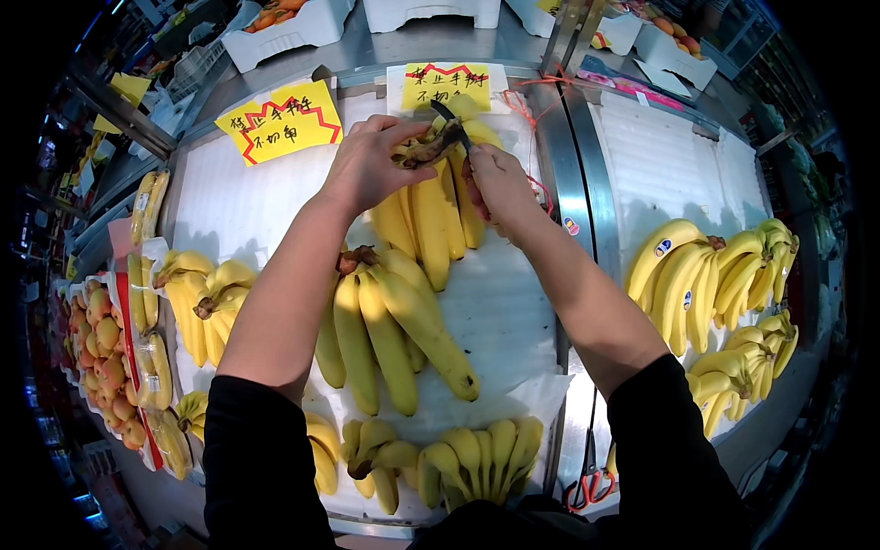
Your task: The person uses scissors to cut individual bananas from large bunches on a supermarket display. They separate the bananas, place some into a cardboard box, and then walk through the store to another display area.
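Observation:
My left hand (371, 165) grips the brown, dark-cut crown (432, 148) of a yellow banana bunch (432, 220), fingers on one side and thumb on the other. In my right hand (505, 192) is a knife (443, 110), whose dark blade lies against the crown and points up and left. Part of its handle is hidden by my fingers. Below my hands, a larger hand of bananas (392, 309) rests on white foam padding (509, 316), its brown stem end toward the far side.
Yellow handwritten signs (282, 124) stand along the far edge. More bananas lie at left (196, 295), near side (474, 454) and right (680, 282). Red-handled scissors (590, 487) lie on a metal divider (577, 172). Apples (103, 350) and wrapped bananas (152, 371) are far left.

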Tool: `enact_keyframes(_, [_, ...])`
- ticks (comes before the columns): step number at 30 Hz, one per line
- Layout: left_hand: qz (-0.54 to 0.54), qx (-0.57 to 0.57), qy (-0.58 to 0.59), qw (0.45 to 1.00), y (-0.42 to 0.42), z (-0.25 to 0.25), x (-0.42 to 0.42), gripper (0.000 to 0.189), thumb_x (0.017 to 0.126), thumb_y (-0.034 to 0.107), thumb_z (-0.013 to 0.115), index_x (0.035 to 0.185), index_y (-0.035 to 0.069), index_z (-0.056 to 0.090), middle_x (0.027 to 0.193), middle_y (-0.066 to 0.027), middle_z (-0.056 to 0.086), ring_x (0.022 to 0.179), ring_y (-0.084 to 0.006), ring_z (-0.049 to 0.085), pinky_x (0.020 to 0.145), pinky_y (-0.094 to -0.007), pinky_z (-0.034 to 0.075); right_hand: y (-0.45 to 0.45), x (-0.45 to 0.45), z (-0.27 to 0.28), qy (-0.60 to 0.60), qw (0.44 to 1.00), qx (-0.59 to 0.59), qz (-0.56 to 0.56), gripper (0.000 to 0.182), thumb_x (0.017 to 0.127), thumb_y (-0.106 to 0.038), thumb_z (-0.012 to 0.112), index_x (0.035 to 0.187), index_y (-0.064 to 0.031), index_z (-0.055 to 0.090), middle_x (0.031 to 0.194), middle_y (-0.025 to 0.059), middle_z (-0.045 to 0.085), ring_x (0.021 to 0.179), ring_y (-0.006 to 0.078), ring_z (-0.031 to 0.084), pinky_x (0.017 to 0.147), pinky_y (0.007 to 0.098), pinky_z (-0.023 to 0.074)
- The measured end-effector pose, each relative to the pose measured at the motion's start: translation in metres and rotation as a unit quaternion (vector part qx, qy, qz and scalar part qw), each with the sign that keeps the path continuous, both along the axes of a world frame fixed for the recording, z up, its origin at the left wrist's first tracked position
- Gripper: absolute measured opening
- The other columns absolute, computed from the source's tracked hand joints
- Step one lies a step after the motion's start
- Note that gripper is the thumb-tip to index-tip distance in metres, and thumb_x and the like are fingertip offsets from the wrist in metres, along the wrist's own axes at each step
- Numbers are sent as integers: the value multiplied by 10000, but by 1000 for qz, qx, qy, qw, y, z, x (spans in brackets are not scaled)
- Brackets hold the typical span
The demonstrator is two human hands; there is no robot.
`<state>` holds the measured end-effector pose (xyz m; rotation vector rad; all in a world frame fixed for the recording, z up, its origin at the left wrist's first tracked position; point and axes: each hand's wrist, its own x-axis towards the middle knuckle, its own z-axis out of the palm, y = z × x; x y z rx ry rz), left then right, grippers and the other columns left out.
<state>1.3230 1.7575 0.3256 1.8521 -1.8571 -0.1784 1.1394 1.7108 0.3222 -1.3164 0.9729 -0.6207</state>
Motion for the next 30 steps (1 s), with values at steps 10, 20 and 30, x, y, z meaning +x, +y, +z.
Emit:
enact_keyframes(10, [-51, 23, 16, 998, -9, 1, -9, 588, 651, 372, 732, 1190, 210, 563, 1221, -90, 489, 1133, -268, 437, 973, -348, 366, 44, -43, -24, 109, 970, -218, 24, 278, 925, -261, 370, 803, -33, 470, 580, 105, 462, 490, 225, 440, 504, 322, 384])
enact_keyframes(20, [-31, 137, 119, 983, -6, 8, 20, 812, 656, 132, 740, 1348, 79, 318, 1285, -128, 440, 1154, -245, 464, 994, -318, 369, 58, -100, -8, 34, 995, -85, 37, 206, 944, -250, 423, 953, -47, 463, 706, 11, 497, 563, 66, 478, 465, 218, 409])
enact_keyframes(30, [-38, 23, 42, 998, -3, -6, 15, 760, 616, 141, 759, 1282, 59, 402, 1215, -142, 478, 1131, -280, 463, 971, -329, 385, 16, -11, -19, 17, 976, 51, 210, 328, 936, -304, 411, 892, -17, 561, 639, 20, 503, 552, 84, 469, 510, 218, 411])
